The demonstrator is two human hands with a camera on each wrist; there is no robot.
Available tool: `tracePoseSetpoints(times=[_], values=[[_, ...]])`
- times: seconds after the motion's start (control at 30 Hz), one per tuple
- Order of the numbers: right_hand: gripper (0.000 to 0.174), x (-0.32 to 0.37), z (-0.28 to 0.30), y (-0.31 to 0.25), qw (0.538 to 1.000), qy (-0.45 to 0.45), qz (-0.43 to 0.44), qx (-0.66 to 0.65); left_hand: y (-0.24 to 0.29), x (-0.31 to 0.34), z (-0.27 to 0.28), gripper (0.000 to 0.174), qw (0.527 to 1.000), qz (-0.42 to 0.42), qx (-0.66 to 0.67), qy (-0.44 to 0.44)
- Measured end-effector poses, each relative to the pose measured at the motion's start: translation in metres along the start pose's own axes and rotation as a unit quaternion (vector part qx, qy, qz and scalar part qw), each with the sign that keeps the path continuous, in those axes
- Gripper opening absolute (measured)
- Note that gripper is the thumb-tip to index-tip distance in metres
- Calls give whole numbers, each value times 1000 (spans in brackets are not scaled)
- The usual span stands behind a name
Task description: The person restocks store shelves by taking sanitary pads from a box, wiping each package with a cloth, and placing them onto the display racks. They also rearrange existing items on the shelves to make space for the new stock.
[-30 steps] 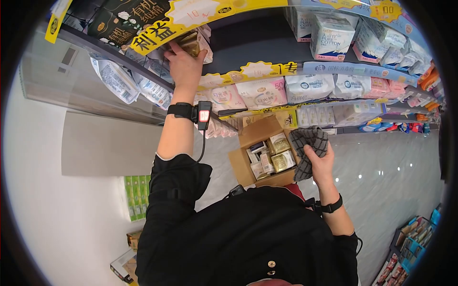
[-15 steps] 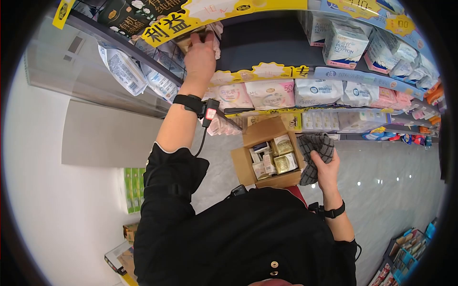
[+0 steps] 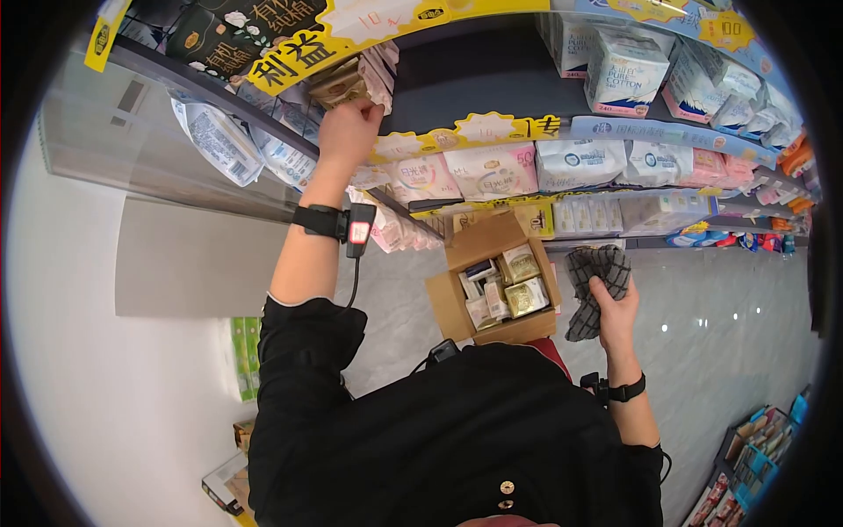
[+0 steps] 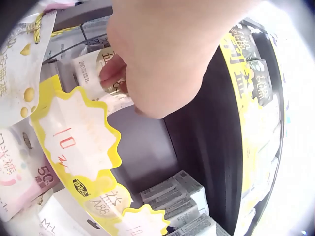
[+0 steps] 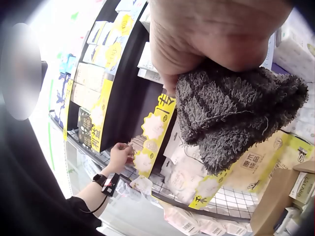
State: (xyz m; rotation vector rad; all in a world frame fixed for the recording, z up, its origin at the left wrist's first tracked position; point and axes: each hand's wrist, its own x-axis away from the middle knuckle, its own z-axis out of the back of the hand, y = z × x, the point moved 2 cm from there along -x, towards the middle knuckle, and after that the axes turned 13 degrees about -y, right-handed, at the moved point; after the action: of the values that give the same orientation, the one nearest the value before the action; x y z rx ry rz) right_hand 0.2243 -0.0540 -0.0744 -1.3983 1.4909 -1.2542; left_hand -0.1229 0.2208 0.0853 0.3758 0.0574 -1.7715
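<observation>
At the upper shelf, my left hand (image 3: 349,136) has bent fingers against the front of gold packs (image 3: 338,86) beside pink-and-white packs (image 3: 378,75). The left wrist view shows the fingers (image 4: 114,71) over a white-and-gold pack (image 4: 91,73); the thumb's hold is hidden. Lower right, my right hand (image 3: 617,318) grips a bunched grey checked cloth (image 3: 587,307), which hangs below the palm (image 5: 216,37) in the right wrist view. The cloth is beside an open cardboard box (image 3: 527,330) with gold and white packs inside.
A yellow price strip (image 3: 439,140) lines the shelf edge, near the left wrist. White cotton boxes (image 3: 625,75) stand farther right on that shelf. Pink packs (image 3: 492,171) fill the shelf below. Bagged packs (image 3: 215,140) hang left of the left forearm.
My left hand went deeper over the packs, then drew back to their front, uncovering more gold packaging. My right hand and the cloth moved slightly right, away from the box.
</observation>
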Motion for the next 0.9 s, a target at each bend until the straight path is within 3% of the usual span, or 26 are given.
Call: tracePoseSetpoints(times=[0.07, 0.5, 0.57, 0.7, 0.9], values=[[31, 0, 1, 2, 1000, 1, -6, 1, -14, -9, -7, 21, 994, -35, 70, -75], [33, 4, -2, 3, 1000, 3, -1, 22, -26, -9, -8, 31, 981, -59, 133, -130], [33, 5, 0, 6, 1000, 9, -9, 20, -22, -7, 2, 33, 980, -9, 74, -184], [32, 8, 2, 9, 999, 12, -39, 2, -22, -24, -2, 35, 987, -31, 45, -151], [31, 9, 4, 14, 1000, 15, -24, 10, -44, -54, -23, 38, 987, 2, 28, -155]])
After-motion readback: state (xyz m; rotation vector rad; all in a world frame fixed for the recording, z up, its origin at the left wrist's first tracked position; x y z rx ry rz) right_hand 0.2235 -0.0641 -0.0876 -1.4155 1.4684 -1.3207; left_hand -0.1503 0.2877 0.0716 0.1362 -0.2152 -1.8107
